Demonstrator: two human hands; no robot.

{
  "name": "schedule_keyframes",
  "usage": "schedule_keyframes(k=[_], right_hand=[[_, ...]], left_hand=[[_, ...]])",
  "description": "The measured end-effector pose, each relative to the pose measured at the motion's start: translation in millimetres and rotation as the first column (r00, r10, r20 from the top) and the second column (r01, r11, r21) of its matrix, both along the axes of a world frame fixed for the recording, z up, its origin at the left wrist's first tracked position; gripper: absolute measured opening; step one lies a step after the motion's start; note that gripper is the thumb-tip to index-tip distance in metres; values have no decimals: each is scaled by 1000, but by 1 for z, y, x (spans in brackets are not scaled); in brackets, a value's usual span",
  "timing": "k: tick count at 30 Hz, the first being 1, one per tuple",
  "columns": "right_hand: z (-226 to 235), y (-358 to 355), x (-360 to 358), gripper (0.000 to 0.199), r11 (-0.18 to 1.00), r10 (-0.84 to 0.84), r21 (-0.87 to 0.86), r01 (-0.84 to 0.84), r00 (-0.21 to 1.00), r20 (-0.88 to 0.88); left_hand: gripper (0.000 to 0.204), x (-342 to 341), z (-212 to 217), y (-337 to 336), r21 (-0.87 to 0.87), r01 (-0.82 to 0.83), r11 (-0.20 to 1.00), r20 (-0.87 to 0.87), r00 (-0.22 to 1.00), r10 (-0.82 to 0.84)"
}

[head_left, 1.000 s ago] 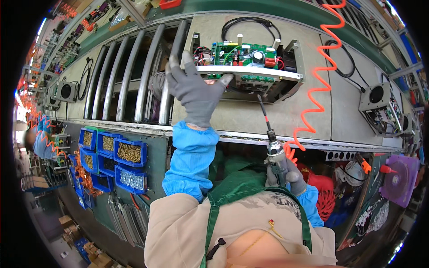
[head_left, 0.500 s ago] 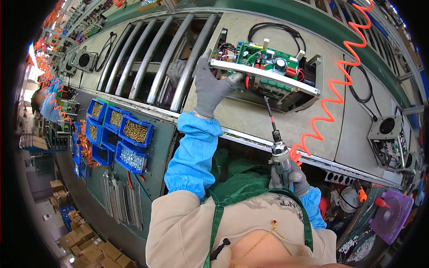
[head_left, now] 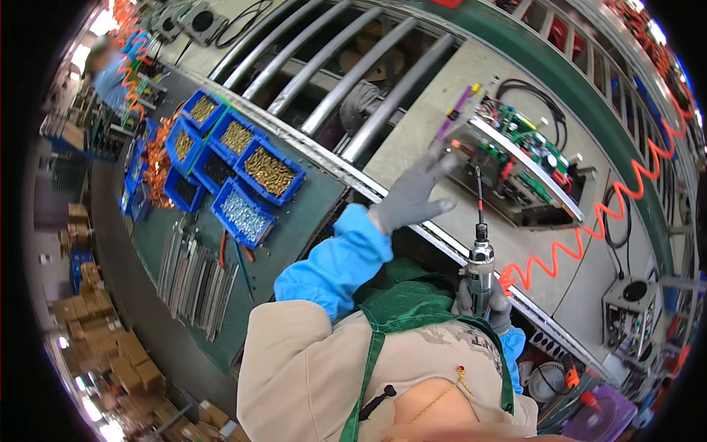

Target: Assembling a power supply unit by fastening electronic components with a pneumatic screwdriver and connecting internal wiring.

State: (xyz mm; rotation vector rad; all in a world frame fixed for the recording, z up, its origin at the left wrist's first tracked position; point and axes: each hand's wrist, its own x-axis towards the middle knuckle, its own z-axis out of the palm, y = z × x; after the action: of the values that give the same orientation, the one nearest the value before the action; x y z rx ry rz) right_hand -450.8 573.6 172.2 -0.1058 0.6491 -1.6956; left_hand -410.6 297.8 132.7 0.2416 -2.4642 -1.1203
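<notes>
My left hand (head_left: 416,193), in a grey glove, hovers over the near edge of the bench with its fingers spread and nothing in it. Just beyond its fingertips is the left end of an electronics unit (head_left: 524,210), an open metal chassis with green circuit boards (head_left: 521,144) and a pale metal bar (head_left: 526,163) along its upper near side. My right hand (head_left: 499,306), gloved too, is wrapped around a silver power screwdriver (head_left: 481,267). The long bit (head_left: 479,197) points away from me, its tip close to the unit's near side; contact cannot be made out.
A coiled orange hose (head_left: 554,267) stretches from near the screwdriver to the upper right. Blue bins (head_left: 283,193) of screws and metal strips (head_left: 193,276) lie on the green side table. Metal rollers (head_left: 401,88) adjoin the bench. Another unit (head_left: 630,313) stands at right. A co-worker (head_left: 110,77) is far left.
My left hand has let go of the unit's left end and drawn back toward me, its fingers opening. The screwdriver stays in my right hand. The whole view has turned.
</notes>
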Motion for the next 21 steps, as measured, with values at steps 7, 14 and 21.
schedule_keyframes(k=[7, 14, 21], right_hand=[[-2, -35, 2, 83, 993, 113, 56, -106, 984, -135], [0, -51, 3, 84, 972, 193, 163, -167, 968, -161], [9, -50, 5, 85, 934, 275, 268, -234, 953, -124]], left_hand=[[26, 176, -22, -111, -406, -785, 467, -15, 517, 856], [13, 207, -6, -150, -734, -393, 555, 477, 283, 832], [12, 195, 10, -152, -772, -210, 600, 558, 229, 798]])
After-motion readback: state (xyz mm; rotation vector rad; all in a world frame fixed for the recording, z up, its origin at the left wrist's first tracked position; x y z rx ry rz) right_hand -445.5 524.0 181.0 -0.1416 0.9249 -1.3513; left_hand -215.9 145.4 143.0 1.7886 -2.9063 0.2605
